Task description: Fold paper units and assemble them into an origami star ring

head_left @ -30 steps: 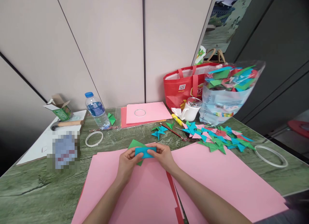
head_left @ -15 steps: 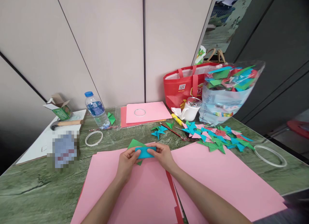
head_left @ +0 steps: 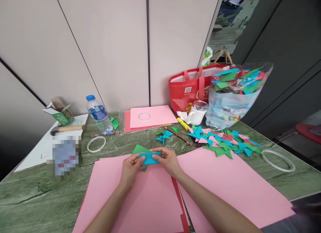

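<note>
A folded strip of blue paper (head_left: 149, 158) is pinched at both ends above the pink sheets. My left hand (head_left: 130, 166) grips its left end, thumb on the near face. At the right end my right hand (head_left: 168, 160) pinches it the same way. Behind the strip, partly hidden by it and by my fingers, is a green paper piece (head_left: 138, 149). Pink paper sheets (head_left: 140, 199) lie under both hands, with red paper showing along their right edge. More pink sheets (head_left: 225, 186) spread out beneath my right forearm.
Folded paper pieces (head_left: 220, 139) in several colours are heaped at the right, before a white mug (head_left: 197, 113), a red bag (head_left: 180, 92) and a filled plastic bag (head_left: 228, 104). At left stand a water bottle (head_left: 99, 114), a tape ring (head_left: 96, 144) and a hammer (head_left: 70, 128).
The view has shifted very slightly. Both hands keep the same hold on the blue paper strip, with no other visible change.
</note>
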The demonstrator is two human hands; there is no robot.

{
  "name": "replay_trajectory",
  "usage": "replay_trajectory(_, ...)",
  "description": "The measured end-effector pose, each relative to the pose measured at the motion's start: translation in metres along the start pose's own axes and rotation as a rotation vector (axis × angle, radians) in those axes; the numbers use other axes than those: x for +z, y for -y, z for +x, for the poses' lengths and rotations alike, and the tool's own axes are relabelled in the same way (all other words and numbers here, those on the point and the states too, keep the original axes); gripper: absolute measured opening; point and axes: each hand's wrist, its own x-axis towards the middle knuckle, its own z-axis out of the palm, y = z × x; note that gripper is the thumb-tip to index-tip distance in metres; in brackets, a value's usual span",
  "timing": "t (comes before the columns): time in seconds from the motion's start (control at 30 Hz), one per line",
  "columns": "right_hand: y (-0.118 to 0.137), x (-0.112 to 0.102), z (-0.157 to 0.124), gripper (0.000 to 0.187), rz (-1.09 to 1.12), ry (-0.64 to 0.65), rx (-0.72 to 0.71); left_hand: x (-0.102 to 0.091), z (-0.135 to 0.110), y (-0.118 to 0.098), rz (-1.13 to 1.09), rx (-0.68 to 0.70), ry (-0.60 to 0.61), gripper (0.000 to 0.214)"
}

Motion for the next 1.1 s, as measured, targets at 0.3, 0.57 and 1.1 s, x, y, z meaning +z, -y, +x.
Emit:
replay_trajectory(0.3,-0.0029,0.0003,0.0008,0.026,0.001,-0.007,-0.016,0.0013,-0.0010,-0.0020,0.018,-0.003,-0.025,0.032)
replay_trajectory(0.57,-0.0048,0.0001,0.0018,0.023,0.021,-0.015,-0.033,0.0002,-0.0004,-0.0001,0.008,-0.013,-0.024,0.032)
replay_trajectory(1.1,-0.0080,-0.0017,0.0024,0.023,-0.038,0.013,-0.063,-0.0010,0.0010,0.0020,0.008,-0.011,-0.024,0.034)
